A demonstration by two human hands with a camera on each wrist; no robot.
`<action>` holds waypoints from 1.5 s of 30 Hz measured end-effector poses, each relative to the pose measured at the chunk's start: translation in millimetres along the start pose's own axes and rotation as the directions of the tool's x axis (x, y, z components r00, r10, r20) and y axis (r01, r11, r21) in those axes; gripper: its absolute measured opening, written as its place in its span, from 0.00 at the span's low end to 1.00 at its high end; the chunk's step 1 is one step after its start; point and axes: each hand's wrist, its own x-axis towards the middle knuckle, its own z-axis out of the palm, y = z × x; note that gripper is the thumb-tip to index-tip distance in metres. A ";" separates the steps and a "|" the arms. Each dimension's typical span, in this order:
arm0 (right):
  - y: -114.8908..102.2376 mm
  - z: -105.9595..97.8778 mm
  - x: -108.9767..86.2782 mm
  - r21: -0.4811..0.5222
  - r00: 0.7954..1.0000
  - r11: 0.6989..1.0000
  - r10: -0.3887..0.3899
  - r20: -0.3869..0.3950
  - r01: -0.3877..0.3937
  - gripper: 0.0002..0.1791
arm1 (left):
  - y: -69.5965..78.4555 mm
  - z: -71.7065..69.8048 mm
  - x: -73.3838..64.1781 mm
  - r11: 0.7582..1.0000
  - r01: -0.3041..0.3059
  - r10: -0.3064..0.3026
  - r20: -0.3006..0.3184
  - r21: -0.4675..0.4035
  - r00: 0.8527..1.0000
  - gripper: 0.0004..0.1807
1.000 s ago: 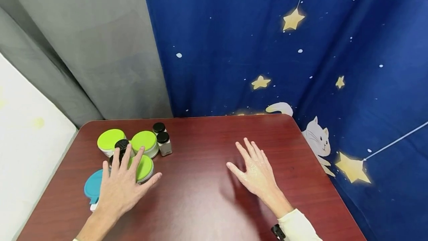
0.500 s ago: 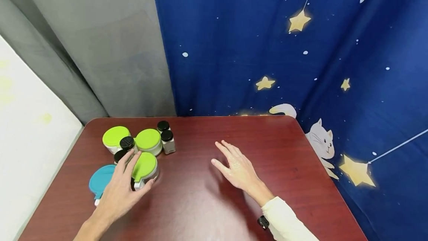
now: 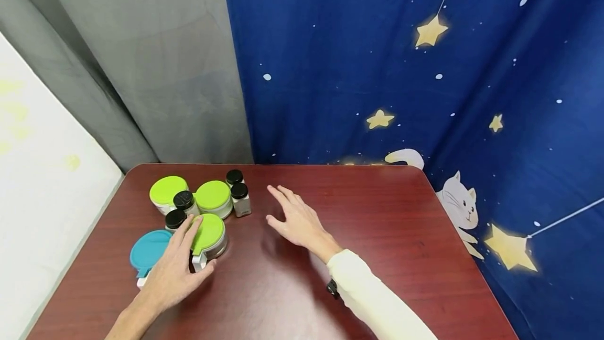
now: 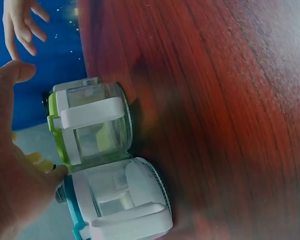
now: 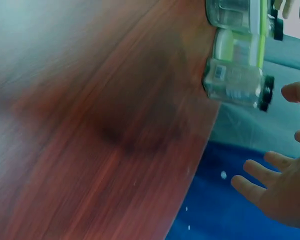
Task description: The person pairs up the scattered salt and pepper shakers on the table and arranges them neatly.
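My left hand (image 3: 172, 277) hovers over the nearest green-lidded glass jar (image 3: 209, 230), thumb and fingers spread apart around its white handle (image 4: 92, 112). The fingertips overlap the lid's left edge in the head view; in the left wrist view, the thumb stands clear of the jar. Left of it is a blue-lidded jar (image 3: 150, 250), partly behind the hand, whose white handle shows below in the left wrist view. My right hand (image 3: 297, 219) is held above the table with relaxed fingers, right of a small square spice bottle (image 3: 242, 204) with a black cap, and holds nothing.
Two more green-lidded jars (image 3: 168, 190) (image 3: 213, 195) stand at the back left. Two black-capped bottles (image 3: 184, 201) (image 3: 175, 219) sit among them, and another bottle (image 3: 234, 177) is behind the square one. Curtains (image 3: 330, 67) hang behind the table's far edge (image 3: 330, 166).
The right hand has moved left across the table toward the spice bottles. The left hand has lowered to the nearest green-lidded jar, its fingers less spread. The head view has shifted slightly.
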 end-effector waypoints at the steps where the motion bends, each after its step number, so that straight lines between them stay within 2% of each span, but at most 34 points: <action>1: -3.7 3.6 5.7 -0.003 1.000 1.000 0.003 0.012 -0.003 0.42 | -0.3 0.9 -0.8 1.000 -0.005 0.005 0.002 0.012 1.000 0.55; 7: -19.6 23.9 29.8 -0.018 0.998 1.000 0.027 0.065 -0.026 0.43 | 1.8 10.0 -2.0 0.988 -0.108 0.106 0.023 0.112 0.994 0.53; 10: -23.8 30.5 37.8 -0.043 0.997 0.999 0.025 0.073 -0.022 0.43 | 6.1 16.8 -3.0 0.980 -0.135 0.131 0.040 0.146 0.991 0.52; 14: -29.6 34.9 44.9 -0.081 0.995 0.996 0.029 0.095 -0.021 0.41 | 8.3 20.6 -5.1 0.977 -0.153 0.152 0.017 0.147 0.988 0.53; 17: -32.8 36.9 45.8 -0.096 0.993 0.995 0.041 0.107 -0.031 0.39 | 6.8 20.3 -7.3 0.969 -0.188 0.191 0.000 0.162 0.982 0.52; 22: -33.6 39.0 46.5 -0.070 0.997 0.997 0.024 0.071 -0.019 0.32 | 4.6 18.4 -7.2 0.944 -0.245 0.251 0.001 0.222 0.968 0.45; 25: -32.7 40.1 46.7 -0.036 0.999 0.999 0.001 0.047 0.001 0.28 | 3.3 17.8 -4.8 0.931 -0.269 0.283 -0.023 0.246 0.959 0.42; 29: -30.4 42.5 46.3 0.031 1.000 0.999 -0.017 0.019 0.016 0.27 | 3.2 18.4 -2.8 0.926 -0.278 0.303 -0.062 0.255 0.951 0.39; 32: -28.2 44.5 45.1 0.090 1.000 0.996 -0.014 0.007 0.013 0.28 | 3.0 19.4 -2.9 0.925 -0.270 0.301 -0.080 0.265 0.950 0.39; 34: -26.4 45.4 44.1 0.122 1.000 0.992 -0.015 0.005 0.015 0.28 | 2.2 20.2 -3.6 0.932 -0.252 0.282 -0.084 0.259 0.956 0.40; 40: -19.8 45.9 39.6 0.174 0.997 0.982 -0.074 0.007 0.072 0.26 | 2.0 21.2 -5.2 0.975 -0.139 0.153 -0.068 0.176 0.986 0.47; 45: -12.7 48.2 31.3 0.204 0.990 0.970 -0.142 0.022 0.135 0.27 | 3.2 25.1 -3.3 0.990 -0.086 0.095 -0.074 0.113 0.993 0.49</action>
